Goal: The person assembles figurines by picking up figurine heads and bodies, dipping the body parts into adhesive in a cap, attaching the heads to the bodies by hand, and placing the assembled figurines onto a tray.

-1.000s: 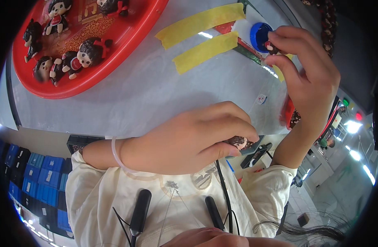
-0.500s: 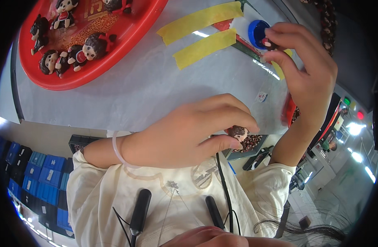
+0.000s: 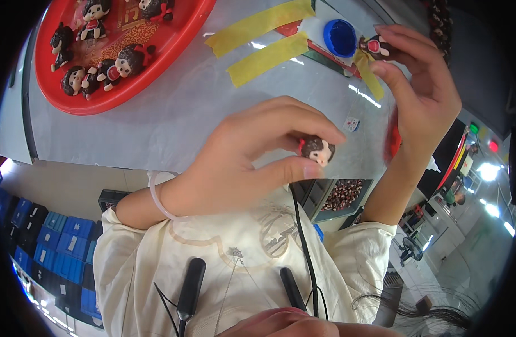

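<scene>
My left hand (image 3: 252, 151) pinches a small doll head (image 3: 318, 149) between thumb and fingers. The head has brown hair, a pale face and a bit of red at its side. My right hand (image 3: 429, 84) grips a small brown doll body (image 3: 376, 47) with a red and pink front, just right of a round blue cap (image 3: 327, 37). What the cap holds, if anything, I cannot make out. At the upper left, several brown-haired dolls (image 3: 129, 59) lie or sit on a red round tray (image 3: 72, 106).
Yellow tape strips (image 3: 266, 58) cross the grey table (image 3: 179, 126) near the cap. A small printed sticker (image 3: 352, 124) lies closer to me. Below the table edge is a bin of small brown pieces (image 3: 343, 194). Blue boxes (image 3: 72, 236) are stacked at lower left.
My right hand has drawn the doll body out from over the blue cap, to the right. My left hand has risen a little, and the doll head shows more fully.
</scene>
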Tool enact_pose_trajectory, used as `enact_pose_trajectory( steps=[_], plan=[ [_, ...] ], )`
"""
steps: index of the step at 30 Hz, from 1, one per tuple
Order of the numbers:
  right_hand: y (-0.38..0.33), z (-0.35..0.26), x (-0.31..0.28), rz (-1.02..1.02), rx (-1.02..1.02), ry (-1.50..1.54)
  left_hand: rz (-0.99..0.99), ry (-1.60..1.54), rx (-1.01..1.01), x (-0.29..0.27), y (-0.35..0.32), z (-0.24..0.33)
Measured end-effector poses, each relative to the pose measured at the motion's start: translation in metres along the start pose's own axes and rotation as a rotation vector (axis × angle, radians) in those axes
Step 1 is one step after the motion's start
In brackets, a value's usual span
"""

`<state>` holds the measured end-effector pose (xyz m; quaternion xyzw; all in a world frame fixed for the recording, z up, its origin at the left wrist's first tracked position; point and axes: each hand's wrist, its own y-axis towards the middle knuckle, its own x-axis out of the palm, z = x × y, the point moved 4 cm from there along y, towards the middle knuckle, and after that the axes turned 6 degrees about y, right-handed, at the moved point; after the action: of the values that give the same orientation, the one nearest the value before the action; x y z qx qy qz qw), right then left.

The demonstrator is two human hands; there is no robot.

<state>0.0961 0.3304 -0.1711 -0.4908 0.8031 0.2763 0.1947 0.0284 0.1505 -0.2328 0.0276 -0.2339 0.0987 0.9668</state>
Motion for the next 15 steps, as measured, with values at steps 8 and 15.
enact_pose_trajectory(
  steps=[8, 15],
  plan=[
    [-0.031, -0.011, -0.001, 0.073, 0.133, 0.427, 0.100, -0.228, -0.093, -0.002, -0.001, 0.000],
    [-0.047, -0.044, 0.013, -0.045, -0.042, 0.297, 0.183, -0.193, -0.072, -0.002, -0.001, 0.001]
  ],
)
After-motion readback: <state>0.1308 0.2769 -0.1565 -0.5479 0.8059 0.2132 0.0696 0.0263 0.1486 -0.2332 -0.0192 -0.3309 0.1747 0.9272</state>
